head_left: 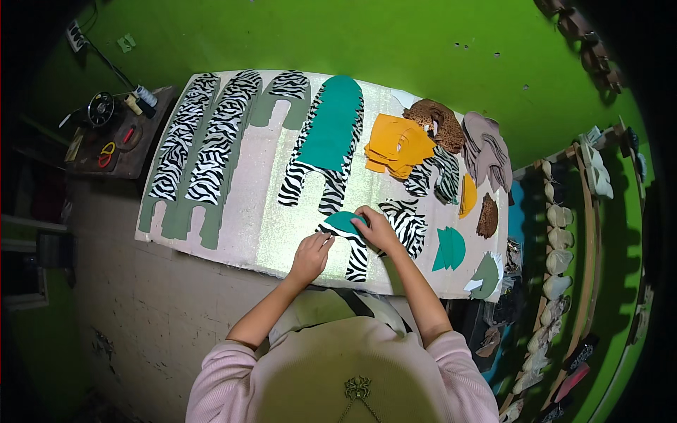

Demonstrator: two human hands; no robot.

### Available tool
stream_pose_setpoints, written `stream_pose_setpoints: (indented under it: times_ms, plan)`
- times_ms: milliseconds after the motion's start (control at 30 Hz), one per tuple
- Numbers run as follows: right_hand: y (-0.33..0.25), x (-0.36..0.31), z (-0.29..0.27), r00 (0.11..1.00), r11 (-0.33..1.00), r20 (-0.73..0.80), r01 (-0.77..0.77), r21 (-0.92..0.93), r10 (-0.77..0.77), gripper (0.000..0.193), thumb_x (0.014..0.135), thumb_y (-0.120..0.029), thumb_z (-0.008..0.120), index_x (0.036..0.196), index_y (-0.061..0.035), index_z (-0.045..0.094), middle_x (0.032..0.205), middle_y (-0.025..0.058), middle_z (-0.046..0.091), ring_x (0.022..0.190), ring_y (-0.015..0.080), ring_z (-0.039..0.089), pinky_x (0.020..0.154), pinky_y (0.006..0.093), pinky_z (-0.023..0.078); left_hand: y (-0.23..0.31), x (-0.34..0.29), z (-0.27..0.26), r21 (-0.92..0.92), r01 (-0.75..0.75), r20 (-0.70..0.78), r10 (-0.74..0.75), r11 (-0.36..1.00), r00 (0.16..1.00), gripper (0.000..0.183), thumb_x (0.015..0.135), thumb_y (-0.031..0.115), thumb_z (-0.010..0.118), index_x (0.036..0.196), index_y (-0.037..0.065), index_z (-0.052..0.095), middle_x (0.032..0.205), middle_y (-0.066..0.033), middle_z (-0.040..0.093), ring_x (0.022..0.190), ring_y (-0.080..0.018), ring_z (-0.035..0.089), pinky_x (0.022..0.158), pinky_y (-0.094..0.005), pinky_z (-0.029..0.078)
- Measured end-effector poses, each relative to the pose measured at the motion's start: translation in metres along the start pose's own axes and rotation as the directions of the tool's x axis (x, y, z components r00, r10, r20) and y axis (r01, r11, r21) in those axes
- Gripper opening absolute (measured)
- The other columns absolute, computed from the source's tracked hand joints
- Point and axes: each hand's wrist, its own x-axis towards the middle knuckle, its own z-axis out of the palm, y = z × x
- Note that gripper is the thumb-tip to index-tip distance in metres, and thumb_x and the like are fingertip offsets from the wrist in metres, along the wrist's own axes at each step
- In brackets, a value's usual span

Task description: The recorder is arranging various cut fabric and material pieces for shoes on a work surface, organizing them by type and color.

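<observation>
1. Below a green wall, a pale, partly glittery surface carries flat cut pieces, apparently fabric or thin synthetic leather.
2. Near the middle of its near edge lie the pieces in hand: a smooth teal piece with a rounded edge, over a curved zebra-print piece.
3. The right hand has its fingers narrowed, holding the teal piece's right edge; the left hand has its fingers bunched at the zebra-print piece's left end, though I cannot tell whether they grip.
4. Judging by layout, much is already paired: toward the left edge, zebra-print rows overlap matte grey-green ones; near the far edge's middle, a teal row covers zebra print.
5. Apparently left unpaired, toward the right edge: a mustard stack, a leopard-print heap and rumpled mauve pieces.
</observation>
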Motion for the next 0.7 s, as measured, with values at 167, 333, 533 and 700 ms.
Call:
stream_pose_setpoints:
  times_ms: [167, 333, 533, 700]
  plan:
    - [-0.004, 0.003, -0.003, 0.996, 0.999, 0.083, 0.032, -0.014, -0.031, 0.031, 0.086, -0.030, 0.064, 0.098, -0.0033, 0.057, 0.082, 0.0155, 0.063, 0.071, 0.0277, 0.060, 0.066, 0.0346, 0.046, 0.001, -0.006, 0.003, 0.011, 0.000, 0.020, 0.000, 1.000, 1.000, 0.038, 0.074, 0.000, 0.058, 0.111, 0.002, 0.060, 0.109, -0.0136, 0.059, 0.101, -0.0317, 0.056, 0.089, -0.0415, 0.045]
    - [0.002, 0.007, 0.003, 0.991, 0.996, 0.120, 0.064, -0.061, -0.057, 0.023, 0.089, -0.021, 0.060, 0.096, 0.0009, 0.062, 0.084, 0.0178, 0.063, 0.070, 0.0285, 0.059, 0.067, 0.0344, 0.047, 0.008, -0.003, 0.005, 0.065, 0.016, 0.061, -0.020, 0.998, 0.998, 0.047, 0.074, 0.002, 0.056, 0.120, 0.010, 0.059, 0.110, -0.0138, 0.058, 0.104, -0.0337, 0.054, 0.088, -0.0437, 0.044]
    - [-0.009, 0.010, -0.010, 0.978, 0.985, 0.118, 0.174, 0.018, -0.175, 0.020, 0.090, -0.018, 0.059, 0.098, 0.0009, 0.062, 0.086, 0.0153, 0.063, 0.073, 0.0247, 0.058, 0.070, 0.0325, 0.047, 0.017, -0.006, 0.015, 0.176, 0.008, 0.130, -0.032, 0.984, 0.991, 0.054, 0.076, 0.009, 0.057, 0.130, 0.013, 0.053, 0.116, -0.0219, 0.054, 0.108, -0.0426, 0.049, 0.095, -0.0514, 0.039]
    - [-0.007, 0.017, -0.009, 0.958, 0.982, 0.220, 0.177, 0.063, -0.186, 0.020, 0.091, -0.018, 0.058, 0.098, 0.0011, 0.061, 0.084, 0.0135, 0.064, 0.073, 0.0186, 0.058, 0.071, 0.0301, 0.047, 0.020, -0.008, 0.017, 0.230, 0.018, 0.156, -0.056, 0.973, 0.986, 0.056, 0.076, 0.011, 0.058, 0.132, 0.014, 0.051, 0.119, -0.0201, 0.054, 0.113, -0.0414, 0.048, 0.098, -0.0521, 0.038]
